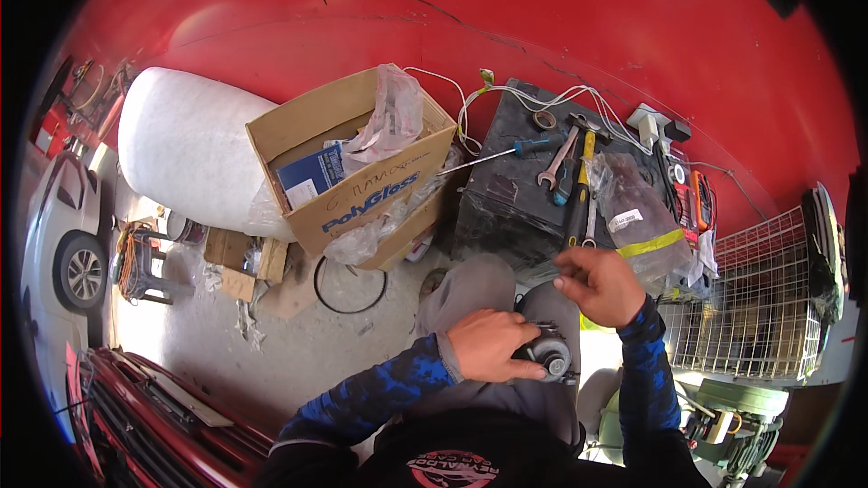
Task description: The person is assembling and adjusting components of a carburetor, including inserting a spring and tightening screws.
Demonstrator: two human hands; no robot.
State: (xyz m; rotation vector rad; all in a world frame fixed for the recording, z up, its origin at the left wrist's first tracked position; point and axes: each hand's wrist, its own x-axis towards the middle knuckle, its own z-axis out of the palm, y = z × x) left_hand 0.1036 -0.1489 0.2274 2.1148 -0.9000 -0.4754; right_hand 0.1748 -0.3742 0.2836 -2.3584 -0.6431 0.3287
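Observation:
My left hand (493,348) is closed around a dark, round mechanical part (553,357) with a raised hub, resting on my lap. Its exact kind does not show clearly. Up and to the right of the part, my right hand (604,287) hovers near the front edge of a black box (506,190). Its fingers are curled together, and anything between them is too small to tell. On the box lie a hammer (583,190) with a yellow and black handle, an open-ended wrench (559,163) and a screwdriver (520,150) with a blue handle.
A cardboard box (353,208) with plastic wrap and a blue carton stands left of the black box. Nearby are a white foam roll (194,145), a black belt (351,309) on the floor, a clear plastic bag (633,208), an orange meter (701,199) and a wire rack (750,307).

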